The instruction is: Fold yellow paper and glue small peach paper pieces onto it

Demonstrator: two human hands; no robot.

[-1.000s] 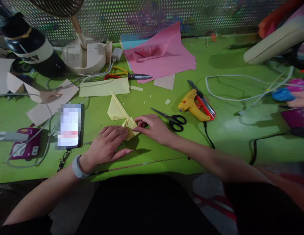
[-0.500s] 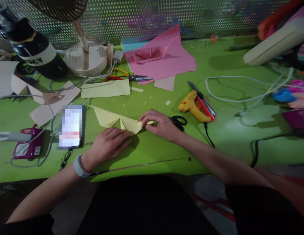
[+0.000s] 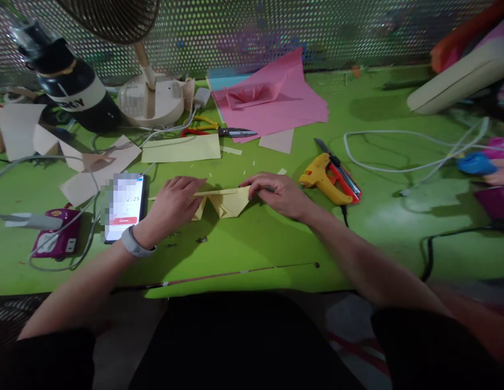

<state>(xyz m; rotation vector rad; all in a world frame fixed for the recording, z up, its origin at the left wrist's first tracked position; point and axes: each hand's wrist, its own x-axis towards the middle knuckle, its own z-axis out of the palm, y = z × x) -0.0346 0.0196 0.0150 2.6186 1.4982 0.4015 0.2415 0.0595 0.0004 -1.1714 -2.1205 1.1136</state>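
A folded piece of yellow paper (image 3: pixel 232 203) is raised a little on the green tabletop, its flaps pointing toward me. My left hand (image 3: pixel 176 203) grips its left part, with the fingers over the top edge and the thumb on the near side. At the right end, my right hand (image 3: pixel 276 192) pinches the paper's upper corner between thumb and fingers. The left palm covers much of the paper's left portion, though a thin tip shows beyond it. The scissors are hidden behind my right hand.
To the right lie a yellow glue gun (image 3: pixel 315 174) and a red utility knife (image 3: pixel 344 181). A phone (image 3: pixel 126 208) rests left of my hands. Pink paper (image 3: pixel 292 100), pliers (image 3: pixel 238 132) and a fan (image 3: pixel 150 103) stand or lie farther back. A thin stick (image 3: pixel 236 272) lies near the front edge.
The yellow paper has turned so its flaps point toward me. My left hand has moved up and left onto its top edge; my right hand has shifted slightly right and up.
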